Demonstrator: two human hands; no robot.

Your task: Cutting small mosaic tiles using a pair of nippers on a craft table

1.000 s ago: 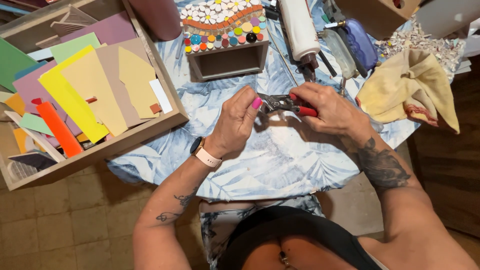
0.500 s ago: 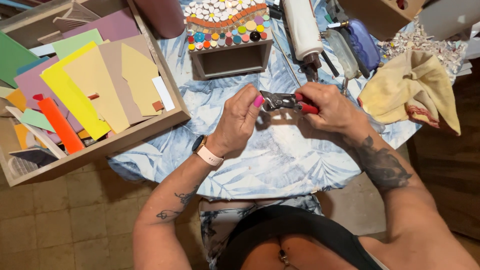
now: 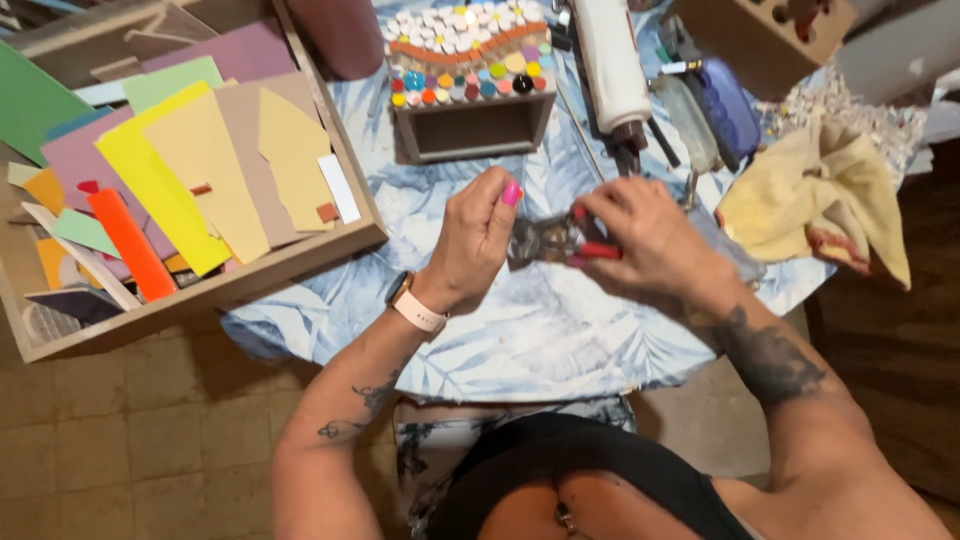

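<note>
— Red-handled nippers point(image 3: 560, 240), are those what she's gripping?

— Yes. The right hand point(image 3: 645, 245) is closed round the red handles, and the left hand point(image 3: 480, 240) pinches something small at the tool's head; I can't tell what. Both hands hover above the near middle of the counter point(image 3: 560, 340), which wears a pale blue leaf-print cloth. A light strap watch point(image 3: 415, 305) sits on the left wrist.

— And further out?

— Off the counter's left edge, a shallow wooden tray point(image 3: 260, 275) holds flat sheets: yellow, tan, mauve, green, an orange strip. At the right edge lies a crumpled yellow cloth point(image 3: 830, 195). Towards the far edge stands a small wooden box point(image 3: 475, 130), its top set with white, orange and many-coloured round tiles. Just right of it lies a white tube point(image 3: 610, 65) with a dark nozzle, then a blue bottle-like object point(image 3: 725, 105). Any labels are too blurred to make out.

— Changed from a moment back?

— Barely. The hands have stayed together over the same patch, still working the nippers.
</note>
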